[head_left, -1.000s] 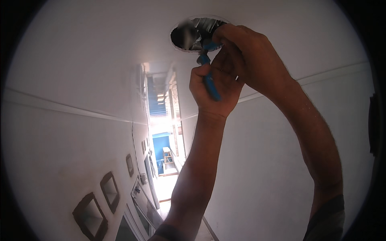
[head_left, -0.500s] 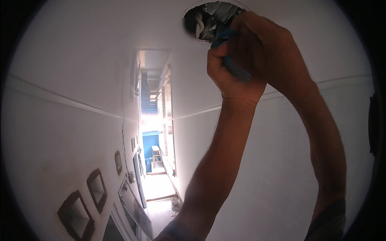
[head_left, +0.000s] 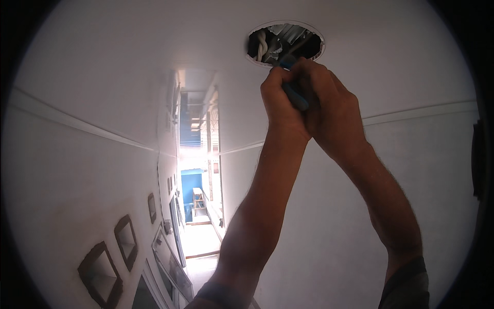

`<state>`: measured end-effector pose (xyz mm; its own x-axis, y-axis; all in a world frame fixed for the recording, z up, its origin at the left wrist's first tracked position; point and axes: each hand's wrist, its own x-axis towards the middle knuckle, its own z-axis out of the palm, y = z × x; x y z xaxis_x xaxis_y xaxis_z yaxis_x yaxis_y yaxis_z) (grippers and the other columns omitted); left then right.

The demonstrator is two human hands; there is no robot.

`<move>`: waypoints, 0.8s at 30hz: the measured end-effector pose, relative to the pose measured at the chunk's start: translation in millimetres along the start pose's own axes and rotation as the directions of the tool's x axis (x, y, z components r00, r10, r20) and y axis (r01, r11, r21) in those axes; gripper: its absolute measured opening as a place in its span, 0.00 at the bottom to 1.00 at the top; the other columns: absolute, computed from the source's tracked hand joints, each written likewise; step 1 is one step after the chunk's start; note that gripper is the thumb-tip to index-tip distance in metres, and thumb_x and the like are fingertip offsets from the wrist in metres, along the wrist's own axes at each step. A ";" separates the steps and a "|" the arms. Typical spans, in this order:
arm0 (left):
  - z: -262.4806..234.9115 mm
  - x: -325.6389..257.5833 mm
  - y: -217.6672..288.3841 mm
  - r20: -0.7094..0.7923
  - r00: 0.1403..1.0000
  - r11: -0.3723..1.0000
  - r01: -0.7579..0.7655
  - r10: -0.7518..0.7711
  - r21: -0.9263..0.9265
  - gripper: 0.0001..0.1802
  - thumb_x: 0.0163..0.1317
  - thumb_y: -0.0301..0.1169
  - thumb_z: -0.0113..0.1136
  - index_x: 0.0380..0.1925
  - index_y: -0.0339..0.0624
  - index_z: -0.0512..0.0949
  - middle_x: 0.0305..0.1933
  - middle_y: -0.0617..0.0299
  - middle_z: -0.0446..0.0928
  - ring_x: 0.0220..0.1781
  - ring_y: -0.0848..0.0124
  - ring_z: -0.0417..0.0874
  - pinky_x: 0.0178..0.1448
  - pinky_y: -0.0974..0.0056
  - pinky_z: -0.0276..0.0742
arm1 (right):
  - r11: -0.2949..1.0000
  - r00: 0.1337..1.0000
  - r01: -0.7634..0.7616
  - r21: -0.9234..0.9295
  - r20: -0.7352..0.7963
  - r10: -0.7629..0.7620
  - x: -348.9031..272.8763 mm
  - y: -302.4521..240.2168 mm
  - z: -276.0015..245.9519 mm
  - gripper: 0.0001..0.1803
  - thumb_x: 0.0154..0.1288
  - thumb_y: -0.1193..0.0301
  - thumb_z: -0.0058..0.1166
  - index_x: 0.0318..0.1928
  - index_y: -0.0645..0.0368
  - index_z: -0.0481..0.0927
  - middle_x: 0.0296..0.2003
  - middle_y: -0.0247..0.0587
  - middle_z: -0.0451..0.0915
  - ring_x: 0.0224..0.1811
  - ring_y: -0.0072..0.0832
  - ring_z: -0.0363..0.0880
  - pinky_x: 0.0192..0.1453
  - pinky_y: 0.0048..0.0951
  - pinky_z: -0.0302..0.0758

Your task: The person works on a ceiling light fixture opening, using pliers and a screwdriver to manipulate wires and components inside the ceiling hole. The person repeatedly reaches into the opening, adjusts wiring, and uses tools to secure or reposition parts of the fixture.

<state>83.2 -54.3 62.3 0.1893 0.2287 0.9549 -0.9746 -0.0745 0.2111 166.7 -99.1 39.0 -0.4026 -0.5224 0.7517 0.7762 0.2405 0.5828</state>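
Observation:
Both my hands are raised together just below a round hole (head_left: 315, 47) cut in the white ceiling. My left hand (head_left: 276, 100) is closed around blue-handled pliers (head_left: 295, 98), whose handle shows between my palm and my other hand. Pressed close against it, my right hand (head_left: 334, 105) has its fingers curled shut; what they grip is hidden. A thin dark strand seems to run from the fingers up into the opening. Inside the hole hang a twisted whitish cable (head_left: 262, 45) and crumpled silvery material (head_left: 290, 33).
On the left wall are several square cut-outs with rough brown edges (head_left: 101, 275). A framed panel (head_left: 170, 257) leans below them. Down the bright corridor stands a stepladder (head_left: 198, 198) by a blue wall (head_left: 191, 181). A pale trim strip (head_left: 422, 112) crosses the right wall.
The view has shifted so the ceiling hole sits lower. My right hand has come down and closer to my left, leaving more of the hole uncovered. The pliers remain in my grip.

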 end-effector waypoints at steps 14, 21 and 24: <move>-3.3 -10.9 55.7 -0.165 0.932 0.666 0.348 -0.324 0.659 0.21 0.65 0.31 0.43 0.51 0.28 0.73 0.47 0.42 0.79 0.53 0.53 0.83 0.58 0.49 0.83 | 0.682 0.890 -0.443 0.583 0.193 0.413 -57.9 -31.0 9.6 0.28 0.70 0.82 0.51 0.69 0.58 0.65 0.48 0.51 0.81 0.44 0.37 0.87 0.48 0.34 0.85; -16.4 -36.5 60.2 -0.088 0.893 0.499 0.325 -0.441 0.803 0.28 0.72 0.41 0.43 0.64 0.33 0.70 0.54 0.47 0.79 0.55 0.56 0.83 0.55 0.51 0.80 | -0.052 0.698 -0.487 0.872 0.424 0.577 -70.0 -35.7 -10.0 0.26 0.69 0.74 0.57 0.66 0.60 0.67 0.46 0.49 0.80 0.44 0.36 0.87 0.35 0.32 0.85; -9.3 -57.2 47.1 -0.087 0.912 0.350 0.241 -0.402 0.905 0.32 0.71 0.44 0.47 0.69 0.33 0.66 0.57 0.49 0.78 0.56 0.57 0.83 0.59 0.52 0.81 | -0.436 0.551 -0.425 0.793 0.609 0.571 -74.1 -36.7 -12.0 0.26 0.70 0.67 0.60 0.64 0.64 0.69 0.44 0.48 0.79 0.44 0.35 0.86 0.28 0.28 0.82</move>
<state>25.3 -61.9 15.7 0.5539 0.3229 0.7674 -0.1870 -0.8499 0.4926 173.9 -79.1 -41.8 -0.0742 0.3474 0.9348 -0.5525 0.7660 -0.3286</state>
